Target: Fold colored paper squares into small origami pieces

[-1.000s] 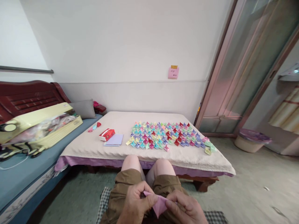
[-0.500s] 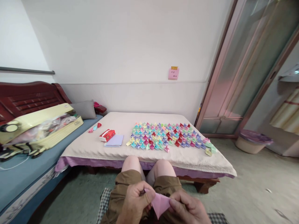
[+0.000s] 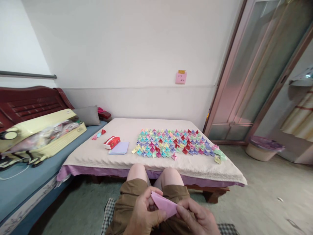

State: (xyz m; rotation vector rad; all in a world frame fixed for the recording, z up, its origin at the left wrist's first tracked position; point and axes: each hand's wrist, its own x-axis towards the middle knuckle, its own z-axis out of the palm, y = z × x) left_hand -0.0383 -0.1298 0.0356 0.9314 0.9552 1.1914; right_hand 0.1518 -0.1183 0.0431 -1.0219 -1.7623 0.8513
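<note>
A folded piece of pink paper (image 3: 165, 205) is held between my two hands, low in the view above my lap. My left hand (image 3: 144, 212) grips its left side, the thumb pressed along the lower edge. The right-hand corner of the paper is pinched between the thumb and fingers of my right hand (image 3: 195, 215). Beyond my knees, many small folded paper pieces (image 3: 168, 142) in several colours lie in rows on the cloth-covered table (image 3: 97, 160).
Left of the folded pieces are a red and white packet (image 3: 111, 142) and a stack of lilac paper (image 3: 120, 148). An open yellow suitcase (image 3: 44, 130) rests on the blue bed at left. A lined bin (image 3: 262, 148) stands on the floor at right.
The pink paper has changed from a downward-pointing shape to a flatter, slanted one. My left thumb has moved down along its lower edge.
</note>
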